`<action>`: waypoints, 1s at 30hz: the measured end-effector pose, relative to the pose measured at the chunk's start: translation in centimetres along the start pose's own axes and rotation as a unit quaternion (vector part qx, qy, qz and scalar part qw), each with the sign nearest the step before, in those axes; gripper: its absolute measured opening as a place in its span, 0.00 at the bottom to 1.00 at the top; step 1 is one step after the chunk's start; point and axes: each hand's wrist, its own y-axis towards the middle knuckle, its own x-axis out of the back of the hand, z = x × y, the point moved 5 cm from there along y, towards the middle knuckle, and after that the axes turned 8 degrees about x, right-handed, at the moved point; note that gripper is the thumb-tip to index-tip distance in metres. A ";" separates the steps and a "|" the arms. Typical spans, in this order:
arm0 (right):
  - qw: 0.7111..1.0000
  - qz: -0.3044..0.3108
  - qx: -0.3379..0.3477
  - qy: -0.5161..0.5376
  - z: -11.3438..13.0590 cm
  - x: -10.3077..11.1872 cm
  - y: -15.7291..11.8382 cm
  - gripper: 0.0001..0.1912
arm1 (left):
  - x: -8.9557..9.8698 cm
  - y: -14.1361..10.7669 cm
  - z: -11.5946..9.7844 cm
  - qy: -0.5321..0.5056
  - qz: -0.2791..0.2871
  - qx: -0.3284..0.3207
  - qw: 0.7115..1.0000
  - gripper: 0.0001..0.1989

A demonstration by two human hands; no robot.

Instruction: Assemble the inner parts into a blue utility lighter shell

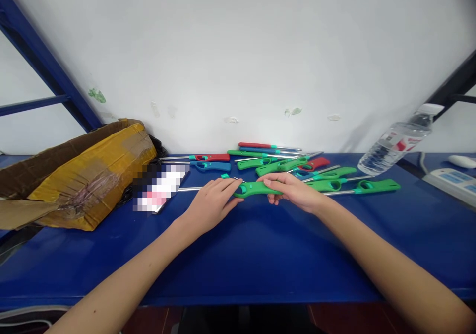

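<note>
A green gas lighter (256,188) with a metal stem lies level between my two hands, just above the blue tabletop. My left hand (213,200) is closed round its front part, where the stem meets the handle; the stem sticks out to the left. On the handle's rear end, my right hand (292,190) has a grip with thumb and fingers. Behind and to the right lies a loose pile of lighters, among them a green lighter (379,186) and a red lighter (316,164). A blue lighter (213,166) rests behind my left hand.
An opened cardboard box (100,175) with yellow tape stands on the left. Beside it lies a phone (159,190), its screen blurred out. A water bottle (396,143) and a white device (451,182) are on the right. A white wall (238,61) bounds the blue table (260,259).
</note>
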 end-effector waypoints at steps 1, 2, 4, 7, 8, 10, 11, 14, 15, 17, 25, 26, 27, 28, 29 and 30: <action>1.000 0.002 0.006 -0.017 0.1 -0.1 0.0 0.22 | -0.1 0.0 0.1 -0.001 0.003 -0.001 1.000 0.20; 0.999 0.004 0.015 -0.033 0.2 -0.1 0.0 0.22 | -0.2 0.0 0.2 -0.001 0.006 -0.002 1.000 0.20; 0.998 0.010 0.034 -0.058 0.3 -0.2 0.1 0.23 | -0.4 0.0 0.6 0.000 0.009 0.002 1.000 0.22; 0.993 0.034 0.056 -0.095 0.2 -0.6 0.2 0.20 | -0.7 0.1 1.3 0.000 0.000 0.009 1.000 0.23; 0.989 0.042 0.071 -0.121 0.2 -0.8 0.2 0.18 | -0.8 0.1 1.4 0.002 -0.001 0.003 1.000 0.22; 0.970 0.040 0.115 -0.212 0.5 -1.3 0.1 0.12 | -0.8 0.0 1.3 0.014 -0.008 -0.023 1.000 0.20; 0.954 0.032 0.137 -0.266 0.7 -1.7 0.0 0.10 | -0.7 0.0 1.0 0.022 -0.015 -0.041 0.999 0.18; 0.919 0.017 0.162 -0.359 1.2 -2.7 -0.2 0.06 | -0.2 -0.1 0.0 0.033 -0.051 -0.087 0.994 0.14; 0.922 0.019 0.162 -0.351 1.3 -2.9 -0.3 0.07 | 0.0 -0.1 -0.4 0.031 -0.065 -0.094 0.993 0.14; 0.947 0.043 0.148 -0.281 1.4 -3.2 -0.3 0.10 | 0.4 -0.1 -0.8 0.024 -0.091 -0.095 0.991 0.13; 0.977 0.205 -0.026 0.056 -0.4 -3.9 -0.8 0.19 | 0.4 -0.2 -1.2 -0.001 -0.097 -0.091 0.991 0.13; 0.977 0.200 -0.036 0.072 -0.6 -3.9 -0.7 0.19 | 0.3 -0.2 -1.1 -0.001 -0.088 -0.082 0.993 0.13; 0.977 0.191 -0.047 0.086 -0.7 -4.0 -0.7 0.19 | 0.1 -0.2 -0.9 0.001 -0.076 -0.073 0.994 0.14; 0.977 0.181 -0.060 0.098 -0.9 -4.1 -0.6 0.18 | -0.1 -0.2 -0.8 0.004 -0.065 -0.065 0.996 0.15; 0.977 0.170 -0.072 0.109 -1.1 -4.2 -0.6 0.17 | -0.3 -0.2 -0.7 0.007 -0.056 -0.058 0.997 0.16; 0.977 0.158 -0.082 0.118 -1.2 -4.3 -0.6 0.17 | -0.4 -0.2 -0.7 0.011 -0.051 -0.051 0.997 0.16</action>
